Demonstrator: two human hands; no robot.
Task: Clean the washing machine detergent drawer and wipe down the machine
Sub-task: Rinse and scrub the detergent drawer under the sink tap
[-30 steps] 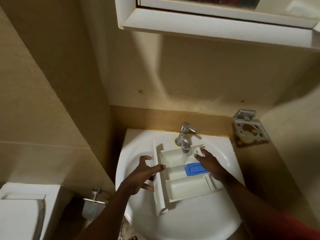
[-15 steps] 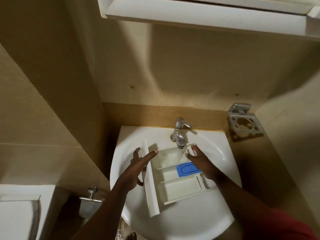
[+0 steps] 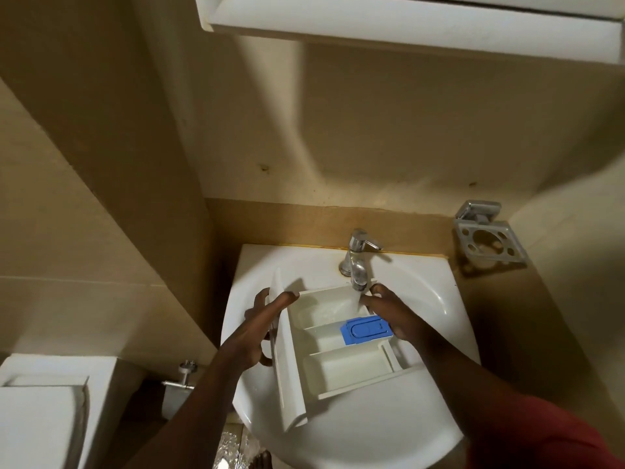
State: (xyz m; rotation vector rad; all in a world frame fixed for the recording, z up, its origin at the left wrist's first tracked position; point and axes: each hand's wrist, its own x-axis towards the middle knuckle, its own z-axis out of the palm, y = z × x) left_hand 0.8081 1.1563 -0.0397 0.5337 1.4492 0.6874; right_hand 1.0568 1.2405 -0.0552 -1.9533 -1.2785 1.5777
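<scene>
Hands grip both ends of a white plastic detergent drawer, which lies across the bowl of a round white ceramic sink, directly beneath a chrome single-lever faucet. The drawer sits at a slant, its long flat front panel on the left side and its open compartments facing up. A blue plastic insert sits in the middle compartment, towards the rear end. The far compartment lies right under the spout, and a thin pale streak shows between spout and drawer; whether it is running water I cannot tell.

The left hand is clamped on the front panel, one finger stretched over its upper edge and the others curled behind it. The right hand holds the rear end of the drawer just beside the blue insert, fingers curled over the back wall near the spout. A red sleeve covers the right upper arm.

A chrome toothbrush holder is fixed to the beige wall to the right of the sink. A white cabinet hangs above. A white toilet cistern stands at lower left, with a chrome wall valve between it and the sink.
</scene>
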